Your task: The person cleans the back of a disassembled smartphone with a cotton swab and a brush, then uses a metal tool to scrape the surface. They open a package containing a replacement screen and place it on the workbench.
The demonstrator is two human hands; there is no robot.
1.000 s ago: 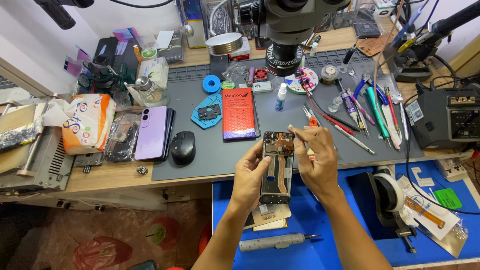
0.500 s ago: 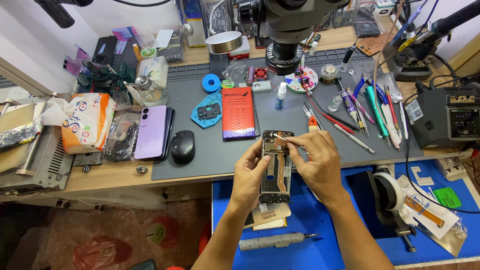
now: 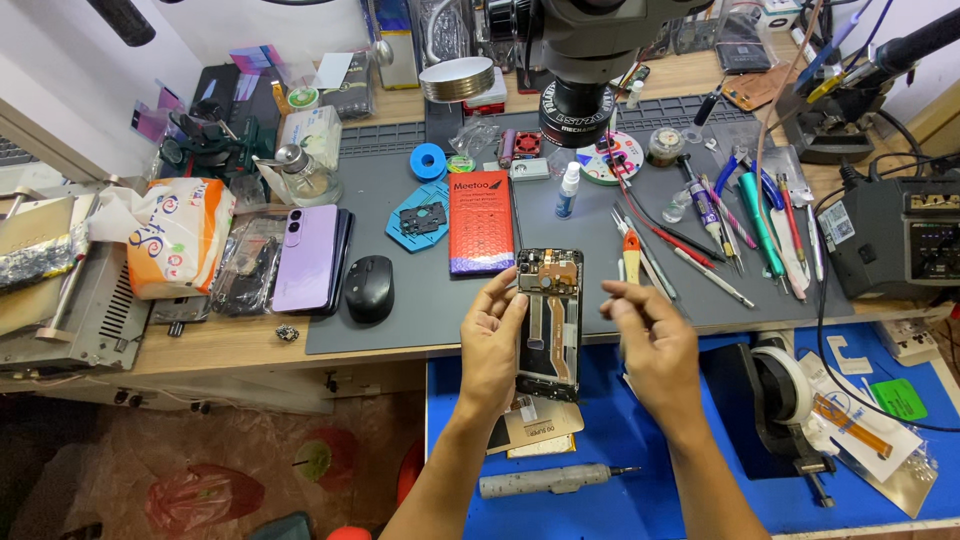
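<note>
In the head view, the left hand point(image 3: 492, 345) holds an opened phone point(image 3: 549, 322) by its long left edge, fingers curled round the side and thumb against the frame, so that the phone hangs upright over the near edge of the grey work mat point(image 3: 420, 290), above the blue mat point(image 3: 640, 450). The back cover is off and the boards and flat cables lie bare. It looks light and stiff in the frame but fragile inside, so I judge the safe hold to be the metal edges alone, never the exposed connectors. The right hand point(image 3: 652, 345) hovers just beside the phone, apart from it, fingers pinched together; whether a small part sits between the fingertips I cannot tell. By count: one opened phone in hand, one purple phone point(image 3: 306, 257) lying flat on the left, one black mouse point(image 3: 369, 288), one red flat box point(image 3: 480, 221), one grey electric screwdriver point(image 3: 545, 481) on the blue mat, and one row of tweezers and pens point(image 3: 740, 215), too crowded to number surely.
</note>
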